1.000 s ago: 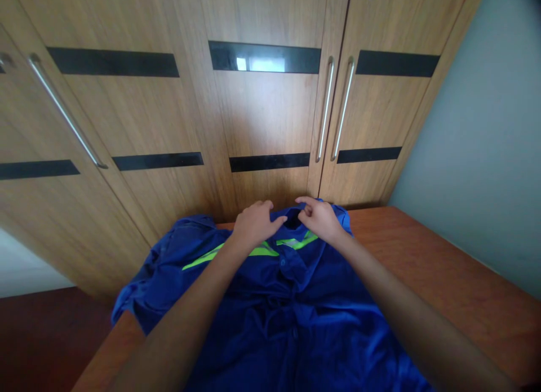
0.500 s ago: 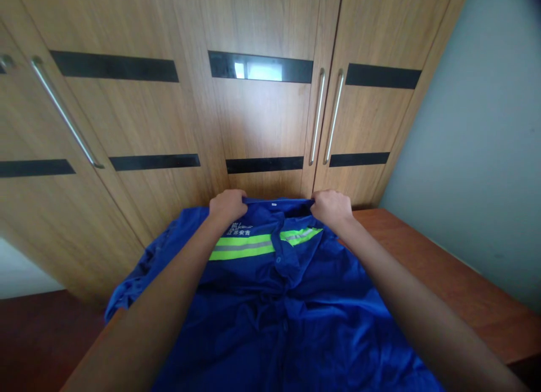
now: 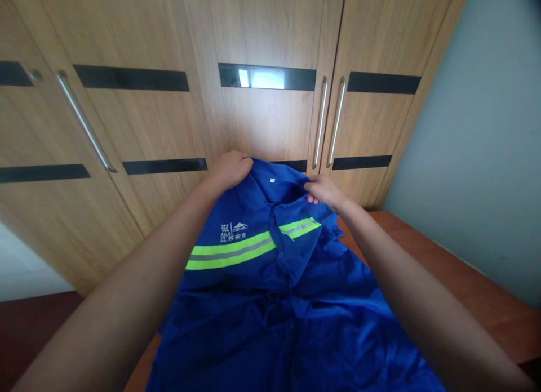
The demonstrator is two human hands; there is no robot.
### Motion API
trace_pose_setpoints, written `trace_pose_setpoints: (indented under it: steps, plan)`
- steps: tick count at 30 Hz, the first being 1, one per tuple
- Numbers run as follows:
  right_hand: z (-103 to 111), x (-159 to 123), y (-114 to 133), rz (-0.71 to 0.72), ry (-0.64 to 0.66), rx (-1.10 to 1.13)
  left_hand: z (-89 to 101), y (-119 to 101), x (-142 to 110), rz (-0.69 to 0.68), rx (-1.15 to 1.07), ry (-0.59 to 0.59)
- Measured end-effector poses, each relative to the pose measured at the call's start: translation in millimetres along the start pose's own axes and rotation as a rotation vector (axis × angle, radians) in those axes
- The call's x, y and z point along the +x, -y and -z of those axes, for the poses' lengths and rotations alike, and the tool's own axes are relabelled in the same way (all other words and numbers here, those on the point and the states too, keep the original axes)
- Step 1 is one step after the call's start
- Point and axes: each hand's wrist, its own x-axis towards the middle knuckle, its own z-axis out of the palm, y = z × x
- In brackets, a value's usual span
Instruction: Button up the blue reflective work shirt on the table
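A blue work jacket point(image 3: 249, 302) with a yellow-green reflective stripe and a white printed logo lies front side up, its lower part rumpled towards me. My left hand point(image 3: 231, 169) is closed on the left shoulder beside the collar, and my right hand point(image 3: 323, 189) pinches the right side near the collar. Between them the collar area is lifted and stretched, showing a small white label inside. A front placket with buttons runs down the middle. The jacket's lower edge is out of view.
A reddish-brown wooden surface point(image 3: 426, 257) lies under the jacket and extends to the right. Behind it stands a wooden wardrobe point(image 3: 270, 121) with black strips and metal handles point(image 3: 337, 121). A pale wall point(image 3: 473, 155) rises on the right.
Both hands have risen with the jacket's collar, the left one higher than the right. The upper front is pulled up and flatter, uncovering more of the logo; the left sleeve has slid out of sight.
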Motion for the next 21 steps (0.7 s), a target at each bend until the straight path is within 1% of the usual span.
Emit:
trace_pose_setpoints:
  steps: [1,3,5,7,8,10,11,13,15,19,21]
  plan:
    - [2,2,1,-0.035,0.012,0.164,-1.3,-1,6,-0.005,0.049,0.002]
    - [6,6,2,-0.079,-0.046,0.463,-7.5,2,14,0.026,0.083,-0.011]
    - [6,8,3,-0.075,-0.139,0.655,-17.6,8,16,0.057,-0.004,0.015]
    - [0,9,0,-0.037,-0.191,0.724,-30.8,17,10,0.056,-0.264,0.136]
    - [-6,11,-4,-0.013,-0.181,0.735,-38.4,22,5,0.052,-0.429,0.221]
    - [-19,14,-18,0.028,-0.091,0.746,-55.2,35,-8,0.058,-0.704,0.377]
    - [-27,16,-29,0.037,-0.030,0.735,-64.3,43,-14,0.070,-0.769,0.428]
    - [-41,21,-55,0.028,0.054,0.623,-83.4,62,-25,0.108,-0.790,0.483]
    - [-52,27,-86,-0.010,0.058,0.412,-102.2,84,-34,0.167,-0.745,0.488]
    - [-64,41,-145,-0.083,0.029,0.189,-131.9,122,-47,0.365,-0.546,0.495]
    - [-68,48,-167,-0.099,0.024,0.065,-141.9,134,-52,0.381,-0.518,0.524]
